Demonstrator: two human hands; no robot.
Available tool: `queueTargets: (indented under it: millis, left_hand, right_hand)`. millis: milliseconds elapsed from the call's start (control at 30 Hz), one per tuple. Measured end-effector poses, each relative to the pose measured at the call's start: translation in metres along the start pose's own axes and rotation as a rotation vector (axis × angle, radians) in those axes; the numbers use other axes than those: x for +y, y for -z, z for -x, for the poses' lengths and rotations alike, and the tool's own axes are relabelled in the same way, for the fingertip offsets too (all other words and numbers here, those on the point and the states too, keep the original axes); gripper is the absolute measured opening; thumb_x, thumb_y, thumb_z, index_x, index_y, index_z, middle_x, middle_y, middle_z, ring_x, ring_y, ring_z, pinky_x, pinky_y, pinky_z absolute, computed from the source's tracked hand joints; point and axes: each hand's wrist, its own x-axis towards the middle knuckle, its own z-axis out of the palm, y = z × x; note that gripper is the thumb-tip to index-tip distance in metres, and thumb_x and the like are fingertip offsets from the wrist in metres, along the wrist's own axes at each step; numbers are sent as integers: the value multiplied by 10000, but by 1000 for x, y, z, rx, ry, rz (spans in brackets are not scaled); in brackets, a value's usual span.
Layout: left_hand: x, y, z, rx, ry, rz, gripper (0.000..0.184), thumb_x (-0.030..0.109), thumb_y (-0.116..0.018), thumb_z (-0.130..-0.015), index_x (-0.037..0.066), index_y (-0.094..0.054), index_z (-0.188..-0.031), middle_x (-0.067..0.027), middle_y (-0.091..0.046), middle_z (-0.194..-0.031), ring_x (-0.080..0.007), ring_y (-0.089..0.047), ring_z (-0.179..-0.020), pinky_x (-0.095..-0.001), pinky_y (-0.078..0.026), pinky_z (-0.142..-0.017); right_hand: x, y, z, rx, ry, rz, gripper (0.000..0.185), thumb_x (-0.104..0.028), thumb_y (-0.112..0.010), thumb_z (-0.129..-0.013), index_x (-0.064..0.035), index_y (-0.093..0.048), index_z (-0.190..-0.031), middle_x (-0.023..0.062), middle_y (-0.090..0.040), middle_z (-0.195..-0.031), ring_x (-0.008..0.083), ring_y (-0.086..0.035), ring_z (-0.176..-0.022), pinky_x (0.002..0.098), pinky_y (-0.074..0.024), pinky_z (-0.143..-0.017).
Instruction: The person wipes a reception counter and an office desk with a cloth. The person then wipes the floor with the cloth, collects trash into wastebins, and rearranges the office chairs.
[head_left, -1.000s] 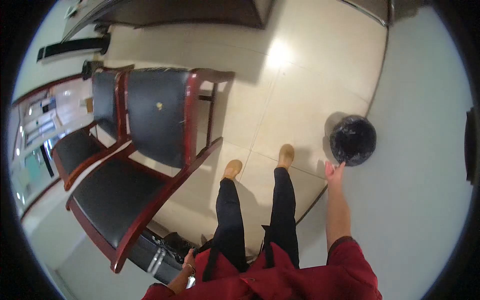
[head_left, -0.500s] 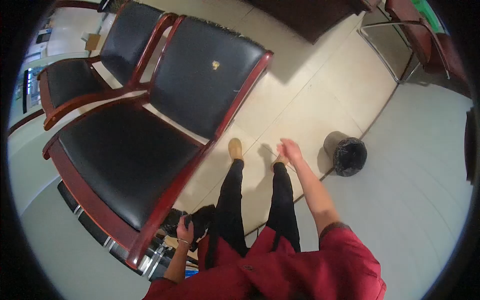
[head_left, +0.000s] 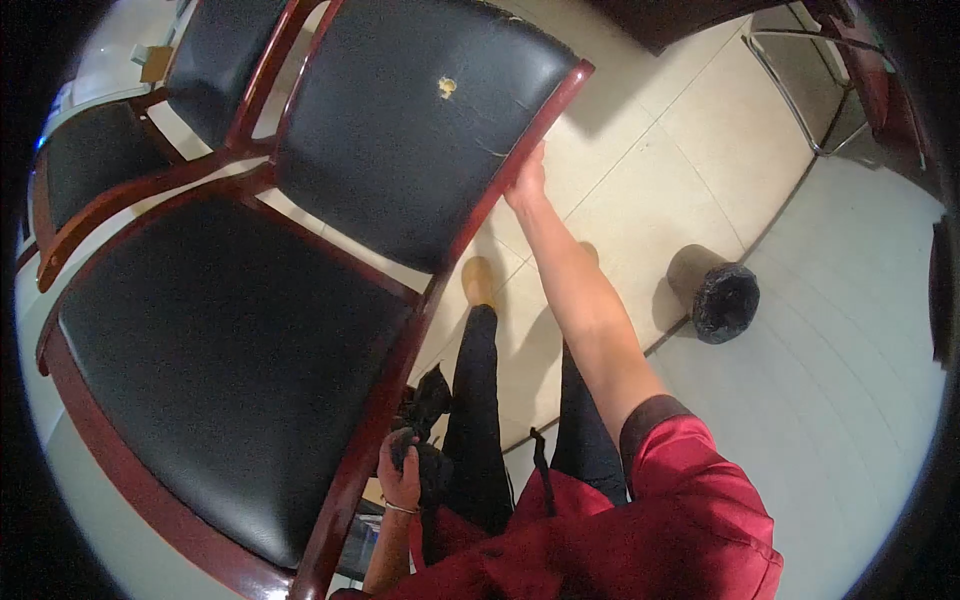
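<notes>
My right hand [head_left: 528,181] is at the side edge of the wooden chair [head_left: 400,150], on the dark red frame of its backrest. Some of its fingers are hidden behind that frame. The chair has a black padded seat and back, with a torn spot in the back. Lower down, my left hand [head_left: 402,478] is closed on a crumpled black bag [head_left: 432,400], which looks like thin plastic or cloth. It hangs beside the chair's near side rail, close to my legs. A bracelet is on the left wrist.
A second black padded chair [head_left: 100,155] stands at the left. To the right, a bin [head_left: 725,303] lined with a black bag stands by the pale wall [head_left: 830,400]. A metal-framed chair [head_left: 800,90] and dark furniture [head_left: 670,20] are farther off on the tiled floor [head_left: 640,180].
My right hand has moved from above the floor up to the chair's backrest frame. My left hand, with the black bag, has shifted slightly right. The chair appears larger and nearer.
</notes>
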Motion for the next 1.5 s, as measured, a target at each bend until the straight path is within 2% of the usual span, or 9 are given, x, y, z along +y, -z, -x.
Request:
queueTargets:
  millis: [200, 400, 433, 500, 667, 767, 1067, 1200, 1500]
  left_hand:
    - [41, -20, 3, 33, -59, 49, 249, 77, -466, -828, 3, -482, -1065, -79, -568, -919, -164, -519, -847, -296, -405, -783]
    - [41, -1, 23, 106, -83, 118, 223, 42, -455, -829, 16, -473, -1050, -76, -563, -909, -133, -505, -832, -263, -389, -758]
    - [32, 2, 29, 131, -45, 80, 223, 37, -457, -827, 13, -473, -1048, -75, -563, -905, -139, -508, -829, -265, -391, -759]
    - [33, 10, 40, 175, -31, 88, 224, 33, -459, -824, 11, -472, -1046, -74, -563, -902, -145, -511, -825, -266, -392, -759]
    - [44, 32, 68, 115, -180, 155, 212, 117, -470, -845, 7, -486, -1025, -69, -565, -921, -144, -524, -814, -286, -401, -771]
    - [-15, 42, 49, 212, -58, 612, 185, 104, -492, -833, 1, -533, -980, -61, -588, -913, -172, -555, -825, -281, -419, -759]
    - [-11, 230, 20, 308, -152, 398, 224, 114, -523, -786, 0, -505, -978, -85, -577, -860, -163, -544, -799, -277, -422, -745]
    - [-39, 334, -11, 436, -221, 459, 291, 173, -534, -786, -34, -497, -989, -156, -576, -873, -236, -555, -813, -317, -424, -756]
    - [16, 452, -94, 325, -275, 460, 248, 165, -530, -814, 1, -490, -996, -85, -568, -864, -158, -529, -799, -282, -421, -743]
  right_hand:
    - [8, 2, 18, 281, 8, -38, 535, -565, -308, -845, -102, -503, -1029, 34, -508, -899, 198, -468, -834, 326, -391, -781]
    - [-8, 20, 39, 169, -154, 248, 436, -556, -337, -841, -160, -480, -955, 2, -519, -758, 145, -506, -727, 291, -419, -667]
    - [-15, 23, 55, 202, -208, 379, 598, -547, -376, -825, -109, -347, -1231, 87, -478, -1031, 223, -467, -898, 358, -364, -833]
    - [-23, 28, 83, 168, -257, 611, 575, -478, -369, -850, -84, -314, -1265, 120, -505, -1012, 222, -480, -857, 347, -356, -833]
    - [-54, 13, 182, 121, -471, 852, 271, -267, -435, -842, -50, -525, -978, 98, -589, -784, 171, -554, -674, 263, -443, -617]
    - [-68, -31, 234, -1, -401, 973, 274, -243, -446, -841, -52, -523, -1022, 94, -600, -803, 167, -563, -687, 278, -453, -624]
    - [-86, -218, 277, -243, 124, 939, 139, -226, -526, -827, -100, -564, -871, 25, -571, -666, 123, -545, -606, 212, -412, -503]
    - [-28, -355, 328, -324, 219, 1014, 168, -167, -478, -854, -68, -524, -983, 47, -575, -738, 106, -540, -639, 206, -417, -553]
    - [9, -493, 398, -371, 634, 1059, 211, -116, -460, -855, -49, -500, -1051, 30, -571, -740, 66, -492, -630, 195, -410, -599]
